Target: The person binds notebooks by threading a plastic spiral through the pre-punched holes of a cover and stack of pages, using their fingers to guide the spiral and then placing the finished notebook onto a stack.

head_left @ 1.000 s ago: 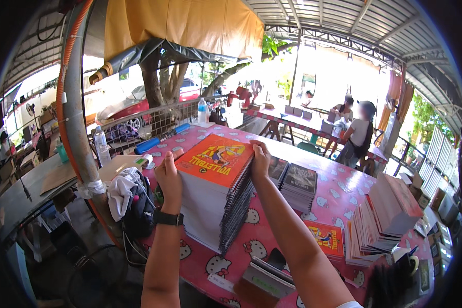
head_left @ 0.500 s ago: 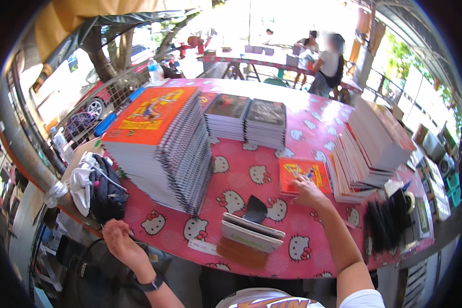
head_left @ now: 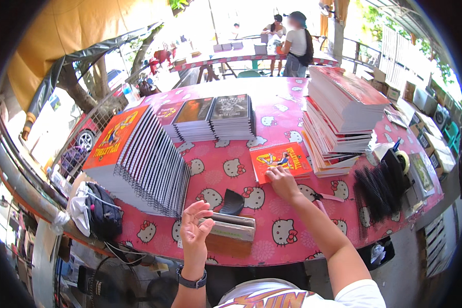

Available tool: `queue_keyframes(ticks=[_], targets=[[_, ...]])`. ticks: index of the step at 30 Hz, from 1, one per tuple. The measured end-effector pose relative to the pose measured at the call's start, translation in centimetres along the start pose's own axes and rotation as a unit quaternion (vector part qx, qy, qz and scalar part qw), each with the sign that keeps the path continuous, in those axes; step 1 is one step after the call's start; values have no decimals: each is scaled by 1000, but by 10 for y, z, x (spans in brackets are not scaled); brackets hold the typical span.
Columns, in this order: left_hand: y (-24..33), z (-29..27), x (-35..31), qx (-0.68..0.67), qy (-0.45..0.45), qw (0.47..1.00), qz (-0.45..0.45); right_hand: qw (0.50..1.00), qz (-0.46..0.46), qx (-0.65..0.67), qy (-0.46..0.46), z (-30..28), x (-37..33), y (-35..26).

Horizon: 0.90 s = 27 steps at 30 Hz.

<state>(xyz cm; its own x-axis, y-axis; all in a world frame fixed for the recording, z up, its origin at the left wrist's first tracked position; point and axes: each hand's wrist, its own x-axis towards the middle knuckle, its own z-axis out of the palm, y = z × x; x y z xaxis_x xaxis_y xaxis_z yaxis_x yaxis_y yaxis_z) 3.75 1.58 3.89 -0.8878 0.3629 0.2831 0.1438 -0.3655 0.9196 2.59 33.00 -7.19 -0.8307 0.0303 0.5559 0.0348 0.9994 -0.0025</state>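
My right hand (head_left: 282, 180) grips the near edge of an orange spiral notebook (head_left: 287, 154), fingers curled over its cover. It lies slightly askew on another notebook beneath; my thumb is hidden. My left hand (head_left: 195, 228) is raised with its palm up and fingers apart, holding nothing. Beside it on the table is a wooden block with a slotted pale top (head_left: 231, 233), and a curved black piece (head_left: 232, 201) lies just behind that. To the right of the orange notebook rises a tall, uneven stack of notebooks and loose page blocks (head_left: 339, 128).
A tall stack of coil-bound notebooks (head_left: 143, 164) stands left, shorter dark-covered stacks (head_left: 231, 115) behind it. Right of my arm lie pink-handled pliers or scissors (head_left: 327, 198) and black plastic coils (head_left: 380, 195). A dark bag (head_left: 103, 213) sits at the left edge. People stand by a far table.
My left hand has come up and right, over the table near the wooden block. The top orange notebook has turned and shifted a little left under my right hand. The view has shifted too.
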Motion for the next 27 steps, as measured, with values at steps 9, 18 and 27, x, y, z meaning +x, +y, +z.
queue_keyframes(ticks=[9, 18, 27], targets=[[-7, -1, 1, -167, -44, 972, -159, 948, 113, 280, 102, -67, 11, -20], [12, 1, 13, -125, -26, 972, -196, 924, -228, 304, -47, -145, -34, -147], [23, -35, 33, -88, 6, 995, 44, 816, 130, 560, 64, -151, -33, -87]])
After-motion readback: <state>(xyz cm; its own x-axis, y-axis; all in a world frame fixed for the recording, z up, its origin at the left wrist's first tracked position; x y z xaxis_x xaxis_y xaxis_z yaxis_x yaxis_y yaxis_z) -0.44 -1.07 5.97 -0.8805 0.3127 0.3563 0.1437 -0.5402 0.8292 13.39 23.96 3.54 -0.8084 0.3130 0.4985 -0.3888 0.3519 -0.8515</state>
